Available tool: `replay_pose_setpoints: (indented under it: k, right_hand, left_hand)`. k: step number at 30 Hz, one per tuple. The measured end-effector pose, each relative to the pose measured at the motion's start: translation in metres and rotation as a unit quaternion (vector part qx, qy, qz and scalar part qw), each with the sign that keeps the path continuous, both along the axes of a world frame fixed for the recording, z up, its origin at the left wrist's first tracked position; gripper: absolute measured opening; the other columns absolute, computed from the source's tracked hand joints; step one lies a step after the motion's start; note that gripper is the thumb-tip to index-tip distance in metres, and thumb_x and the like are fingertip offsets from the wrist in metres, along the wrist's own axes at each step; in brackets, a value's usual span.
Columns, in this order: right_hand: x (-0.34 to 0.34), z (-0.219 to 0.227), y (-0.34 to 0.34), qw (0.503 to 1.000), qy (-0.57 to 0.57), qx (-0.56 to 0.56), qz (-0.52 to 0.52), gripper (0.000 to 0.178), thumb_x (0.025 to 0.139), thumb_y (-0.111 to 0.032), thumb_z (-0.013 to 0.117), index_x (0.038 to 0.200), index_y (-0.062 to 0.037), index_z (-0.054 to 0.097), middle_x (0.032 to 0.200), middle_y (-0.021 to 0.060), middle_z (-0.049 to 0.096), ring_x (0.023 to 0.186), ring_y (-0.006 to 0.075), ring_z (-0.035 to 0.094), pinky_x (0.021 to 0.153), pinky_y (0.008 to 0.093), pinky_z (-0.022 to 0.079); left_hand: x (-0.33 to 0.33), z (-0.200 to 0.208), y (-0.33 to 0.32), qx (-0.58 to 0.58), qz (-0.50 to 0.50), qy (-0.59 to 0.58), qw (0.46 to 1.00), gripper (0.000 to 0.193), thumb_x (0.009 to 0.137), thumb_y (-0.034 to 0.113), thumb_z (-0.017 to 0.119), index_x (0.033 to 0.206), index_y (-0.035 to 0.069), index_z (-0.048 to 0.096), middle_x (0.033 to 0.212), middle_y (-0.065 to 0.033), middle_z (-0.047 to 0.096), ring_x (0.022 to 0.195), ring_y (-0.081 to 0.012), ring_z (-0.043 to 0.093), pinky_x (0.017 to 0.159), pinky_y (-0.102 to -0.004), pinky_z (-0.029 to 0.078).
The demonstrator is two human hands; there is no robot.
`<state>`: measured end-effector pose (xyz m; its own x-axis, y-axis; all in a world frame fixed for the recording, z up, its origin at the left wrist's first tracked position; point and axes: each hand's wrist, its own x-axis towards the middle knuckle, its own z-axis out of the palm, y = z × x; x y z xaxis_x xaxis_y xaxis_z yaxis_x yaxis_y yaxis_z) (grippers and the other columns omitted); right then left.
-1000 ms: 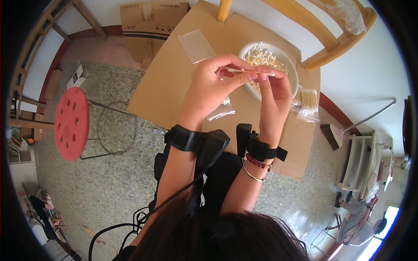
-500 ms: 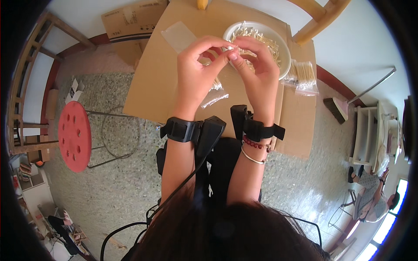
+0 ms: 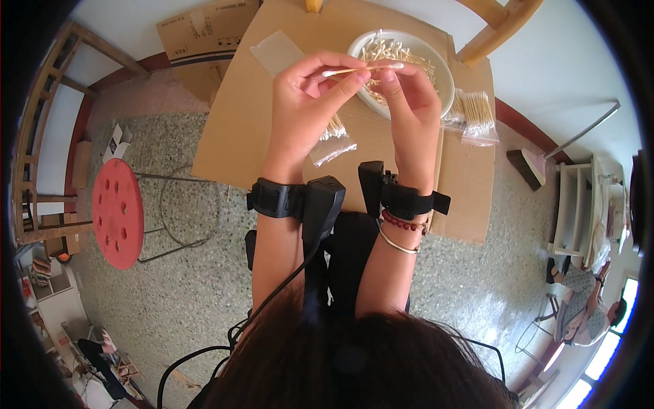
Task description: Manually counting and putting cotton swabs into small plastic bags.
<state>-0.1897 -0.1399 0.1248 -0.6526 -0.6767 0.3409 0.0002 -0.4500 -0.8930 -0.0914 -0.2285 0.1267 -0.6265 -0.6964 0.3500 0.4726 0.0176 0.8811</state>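
Note:
A cotton swab (image 3: 349,70) with white tips lies roughly level between my two hands. My left hand (image 3: 300,102) pinches its stick near the middle with thumb and forefinger. At its right end, the thumb and fingers of my right hand (image 3: 414,109) close on it just below the tip. Behind the fingers stands a white bowl (image 3: 447,102) holding many loose cotton swabs (image 3: 392,51), partly covered by my right hand. A clear bag of swabs (image 3: 334,146) lies beside my left wrist, half hidden. Another bagged bundle of swabs (image 3: 475,112) rests right of the bowl.
Brown cardboard (image 3: 235,129) covers the work surface, with a flat clear bag (image 3: 276,51) at its far left. A wooden chair part (image 3: 501,31) juts in at far right. A red stool (image 3: 117,215) stands left; a broom (image 3: 528,170) and a seated person (image 3: 579,310) are at right.
My fingertips have moved slightly apart and the right hand has turned a little. The cotton swab, mostly hidden in the fingers before, now shows along its length.

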Motion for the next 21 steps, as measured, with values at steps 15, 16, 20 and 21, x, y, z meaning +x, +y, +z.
replay_pose_setpoints:
  k: [15,16,20,21]
  right_hand:
    - [-0.003,-0.005,0.003,1.000,-0.002,0.002,0.025,0.008,0.086,-0.004,0.065,0.090,0.0002,0.060,0.096,0.0061,0.064,0.088,0.0110,0.058,0.082,0.0260,0.047]
    - [-0.003,-0.005,0.003,1.000,-0.002,0.003,0.026,0.008,0.086,-0.004,0.065,0.090,0.0002,0.060,0.096,0.0061,0.064,0.088,0.0110,0.058,0.082,0.0260,0.047]
    - [0.000,-0.003,-0.002,0.998,-0.028,0.031,-0.044,0.008,0.086,-0.005,0.066,0.088,-0.0007,0.059,0.098,0.0079,0.065,0.090,0.0123,0.060,0.082,0.0263,0.047]
    - [-0.002,-0.005,-0.002,0.997,-0.020,0.044,-0.063,0.009,0.086,-0.005,0.066,0.088,-0.0010,0.059,0.099,0.0088,0.065,0.090,0.0129,0.061,0.081,0.0263,0.047]
  left_hand:
    - [0.012,-0.004,-0.010,-0.024,-0.069,-0.100,0.992,0.013,0.083,0.001,0.066,0.096,-0.002,0.063,0.093,-0.0042,0.063,0.088,-0.0102,0.059,0.078,-0.0243,0.048]
    - [0.012,-0.006,-0.010,-0.009,-0.071,-0.126,0.989,0.015,0.082,0.003,0.068,0.096,-0.002,0.063,0.091,-0.0026,0.063,0.086,-0.0090,0.059,0.075,-0.0237,0.048]
    - [0.014,-0.038,-0.017,-0.128,-0.064,-0.335,0.931,0.023,0.072,0.006,0.076,0.092,0.003,0.064,0.083,-0.0020,0.063,0.079,-0.0101,0.059,0.068,-0.0249,0.047]
    - [0.014,-0.049,-0.015,-0.167,-0.057,-0.409,0.895,0.026,0.066,0.007,0.078,0.087,0.005,0.063,0.080,-0.0028,0.062,0.077,-0.0134,0.060,0.066,-0.0276,0.047]
